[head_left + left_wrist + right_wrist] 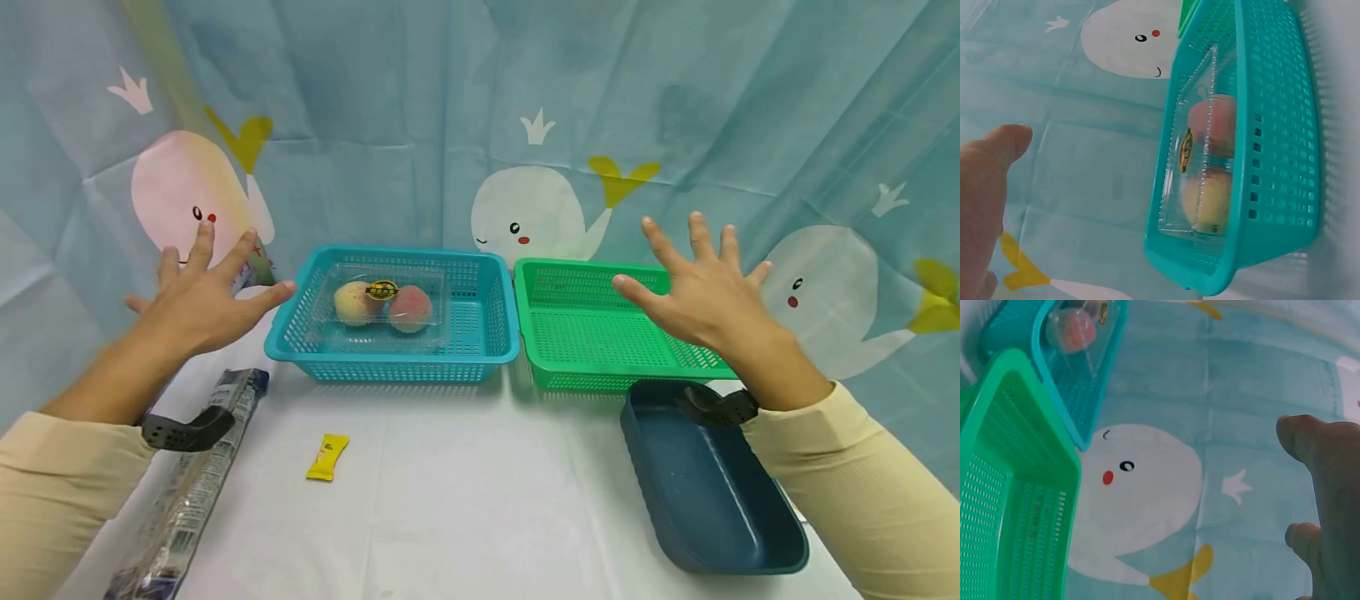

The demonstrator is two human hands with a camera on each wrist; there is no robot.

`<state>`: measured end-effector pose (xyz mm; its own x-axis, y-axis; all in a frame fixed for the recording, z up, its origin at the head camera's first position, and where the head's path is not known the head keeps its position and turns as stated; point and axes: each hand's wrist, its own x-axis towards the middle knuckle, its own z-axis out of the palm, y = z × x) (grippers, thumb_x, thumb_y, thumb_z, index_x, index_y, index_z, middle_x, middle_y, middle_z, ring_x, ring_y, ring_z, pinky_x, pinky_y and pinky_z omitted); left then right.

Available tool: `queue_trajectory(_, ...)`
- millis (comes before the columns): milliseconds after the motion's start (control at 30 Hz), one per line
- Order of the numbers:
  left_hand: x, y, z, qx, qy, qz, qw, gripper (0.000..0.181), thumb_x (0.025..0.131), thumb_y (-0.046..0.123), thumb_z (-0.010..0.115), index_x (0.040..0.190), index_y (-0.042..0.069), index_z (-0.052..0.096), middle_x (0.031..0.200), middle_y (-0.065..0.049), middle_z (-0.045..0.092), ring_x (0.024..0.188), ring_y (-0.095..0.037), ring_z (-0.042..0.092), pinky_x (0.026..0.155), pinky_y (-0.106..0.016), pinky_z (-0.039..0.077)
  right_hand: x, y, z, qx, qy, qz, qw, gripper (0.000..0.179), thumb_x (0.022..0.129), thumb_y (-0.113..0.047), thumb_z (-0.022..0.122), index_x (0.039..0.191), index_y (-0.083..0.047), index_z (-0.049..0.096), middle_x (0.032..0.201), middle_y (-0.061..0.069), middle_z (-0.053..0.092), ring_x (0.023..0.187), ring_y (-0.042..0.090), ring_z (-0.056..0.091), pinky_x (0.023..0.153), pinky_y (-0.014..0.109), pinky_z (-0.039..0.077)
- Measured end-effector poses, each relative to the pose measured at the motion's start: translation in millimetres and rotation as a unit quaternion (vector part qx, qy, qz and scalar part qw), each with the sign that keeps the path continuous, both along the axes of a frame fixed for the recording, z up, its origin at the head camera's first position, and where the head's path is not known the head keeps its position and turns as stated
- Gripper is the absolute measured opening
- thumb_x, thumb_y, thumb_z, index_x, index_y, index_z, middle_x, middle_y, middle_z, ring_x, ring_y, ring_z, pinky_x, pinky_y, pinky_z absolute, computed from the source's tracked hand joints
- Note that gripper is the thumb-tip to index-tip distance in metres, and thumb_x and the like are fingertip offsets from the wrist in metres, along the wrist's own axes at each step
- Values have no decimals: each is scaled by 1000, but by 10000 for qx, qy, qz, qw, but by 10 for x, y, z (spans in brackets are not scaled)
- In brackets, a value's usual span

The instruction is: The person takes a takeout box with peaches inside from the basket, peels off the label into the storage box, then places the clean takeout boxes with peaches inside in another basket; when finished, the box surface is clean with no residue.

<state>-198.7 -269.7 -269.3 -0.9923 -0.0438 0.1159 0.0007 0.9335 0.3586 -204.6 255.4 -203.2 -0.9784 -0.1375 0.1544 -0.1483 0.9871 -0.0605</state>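
Observation:
Both hands are raised with fingers spread, holding nothing. My left hand (202, 304) is left of the blue basket (397, 367), its thumb pointing toward the rim. Inside that basket lies a clear plastic box (1175, 222) with a yellowish peach (354, 304) and a pinker peach (410, 310) under a black-and-yellow label. My right hand (705, 296) overlaps the right part of the green basket (577, 367) in the head view. In the right wrist view the green basket (1029, 506) shows bare slotted sides, with the right fingers off to its right.
A small yellow packet (327, 457) lies on the white table (465, 500). Along the left is a long printed plastic package (202, 483), partly under the left forearm. A dark blue bin (712, 492) stands at right, below the right wrist. Behind hangs a whale-print curtain (375, 108).

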Motion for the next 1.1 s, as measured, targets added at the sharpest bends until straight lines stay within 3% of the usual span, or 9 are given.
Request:
queue_trajectory(367, -19, -16, -169, 132, 307, -94, 9994, 91, 88, 69, 45, 156, 22, 6, 156, -12, -22, 133, -55, -19, 75, -87, -5, -94, -236, -66, -225, 169, 279, 9992, 83, 87, -77, 31, 155, -38, 2, 158, 18, -12, 138, 51, -13, 89, 82, -4)
queue_trajectory(600, -31, 23, -269, 58, 376, -201, 9991, 90, 89, 67, 46, 156, 17, 13, 156, -16, -19, 134, -57, -12, 78, -88, 0, -153, -372, -71, -288, 315, 525, 9977, 83, 87, -76, 34, 155, -37, 6, 158, 19, -6, 139, 51, -3, 95, 79, 7)
queue_trajectory(800, -35, 38, -366, 247, 569, -310, 9976, 88, 89, 63, 50, 155, 15, 17, 158, -13, -15, 137, -53, -6, 86, -85, 6, -218, -465, -110, -360, 377, 706, 9961, 81, 89, -74, 33, 156, -34, 11, 158, 21, -1, 138, 52, 5, 97, 76, 13)
queue_trajectory(1100, -47, -13, -507, 326, 642, -625, 9954, 85, 91, 58, 53, 154, 12, 22, 159, -17, -3, 136, -55, -5, 95, -78, 6, -337, -603, -173, -758, 346, 896, 9925, 81, 88, -73, 36, 155, -35, 12, 159, 18, 0, 140, 48, 6, 101, 72, 13)
